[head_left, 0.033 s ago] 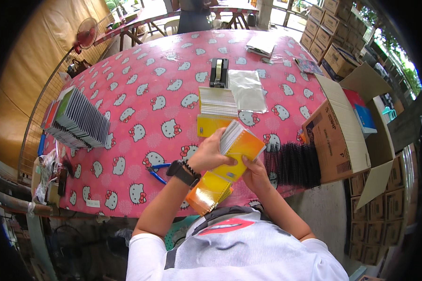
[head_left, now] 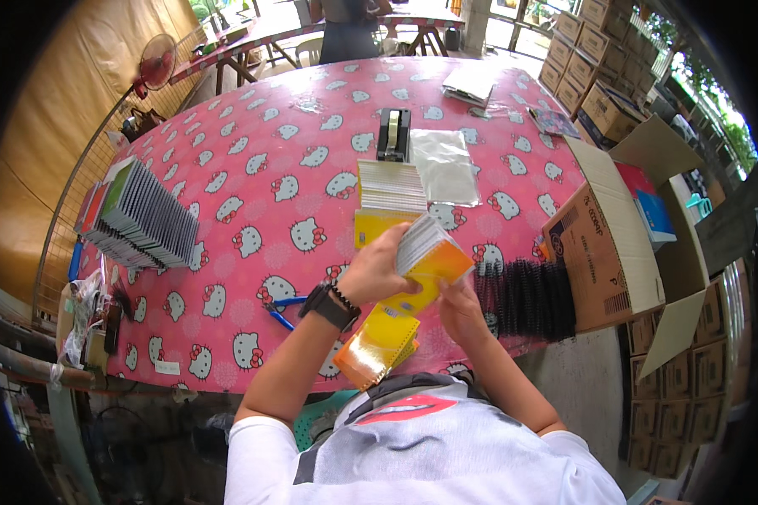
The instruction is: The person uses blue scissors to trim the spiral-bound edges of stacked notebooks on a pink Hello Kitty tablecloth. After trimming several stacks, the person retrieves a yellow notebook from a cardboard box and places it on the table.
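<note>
My left hand (head_left: 377, 271) is closed around a bundle of unbound notebooks (head_left: 438, 268) with yellow-orange covers and a row of punched holes. Its thumb lies across the top cover. At the bundle's lower right corner, my right hand (head_left: 461, 310) grips the edge with thumb and fingers. Just below, more yellow-orange punched covers (head_left: 377, 341) rest at the table edge, close to my body. A fanned stack of similar notebooks (head_left: 392, 187) lies beyond my hands. Blue-handled pliers (head_left: 282, 311) lie left of my left wrist, partly hidden by it.
Black spiral binding coils (head_left: 531, 295) are heaped at the right, beside an open cardboard box (head_left: 589, 244). A tape dispenser (head_left: 393, 135) and clear plastic sleeves (head_left: 445, 167) stand farther back. Bound notebooks (head_left: 147, 215) are stacked at the left. A person (head_left: 349, 29) stands beyond the table.
The bundle has tilted slightly in my hands, and its lower end has shifted a little to the left. My right hand's grip at the corner has changed slightly.
</note>
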A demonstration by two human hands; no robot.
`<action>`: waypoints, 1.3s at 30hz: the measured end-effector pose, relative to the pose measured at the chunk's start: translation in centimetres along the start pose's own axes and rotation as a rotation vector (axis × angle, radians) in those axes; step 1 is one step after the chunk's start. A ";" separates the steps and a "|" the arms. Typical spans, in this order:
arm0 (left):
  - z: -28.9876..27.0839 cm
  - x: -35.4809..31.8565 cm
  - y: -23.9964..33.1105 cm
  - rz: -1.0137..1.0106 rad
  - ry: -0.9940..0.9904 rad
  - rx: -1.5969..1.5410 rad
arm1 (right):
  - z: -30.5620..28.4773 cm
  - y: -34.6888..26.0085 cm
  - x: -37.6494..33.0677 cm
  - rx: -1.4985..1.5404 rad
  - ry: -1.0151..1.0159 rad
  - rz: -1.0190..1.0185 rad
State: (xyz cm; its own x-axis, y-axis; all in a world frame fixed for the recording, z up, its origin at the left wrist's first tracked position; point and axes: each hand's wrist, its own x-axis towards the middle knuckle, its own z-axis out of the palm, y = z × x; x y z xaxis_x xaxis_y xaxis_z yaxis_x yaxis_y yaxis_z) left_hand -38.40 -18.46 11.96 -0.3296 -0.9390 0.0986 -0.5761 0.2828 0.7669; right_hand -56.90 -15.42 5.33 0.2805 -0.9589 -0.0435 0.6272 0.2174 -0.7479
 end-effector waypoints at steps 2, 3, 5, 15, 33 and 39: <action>-0.9 1.9 -0.8 0.200 0.052 0.349 | -1.1 -1.0 0.9 -0.146 0.089 -0.036; -1.3 3.0 -0.9 0.175 -0.057 0.464 | -2.6 -1.7 1.3 -0.209 0.140 -0.016; 0.2 4.3 -4.0 0.109 -0.110 0.614 | -4.4 -1.5 2.4 -0.336 0.199 -0.002; 4.6 2.2 -13.6 -0.216 0.519 -0.188 | -5.8 4.4 9.0 -0.806 0.066 -0.143; 4.9 -9.7 -6.5 -0.216 -0.132 0.127 | -4.0 0.2 2.0 -1.275 -0.032 -0.086; 3.6 -9.3 -5.3 -0.387 -0.431 0.241 | -4.8 4.0 -6.9 -0.513 -0.090 0.855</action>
State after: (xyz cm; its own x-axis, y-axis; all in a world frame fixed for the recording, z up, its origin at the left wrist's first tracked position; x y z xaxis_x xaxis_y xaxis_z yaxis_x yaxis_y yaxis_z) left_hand -34.98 -10.54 4.66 -0.3062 -0.8330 -0.4608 -0.8501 0.0214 0.5263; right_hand -59.84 -8.83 -0.52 0.5583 -0.4954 -0.6655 -0.1941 0.7019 -0.6853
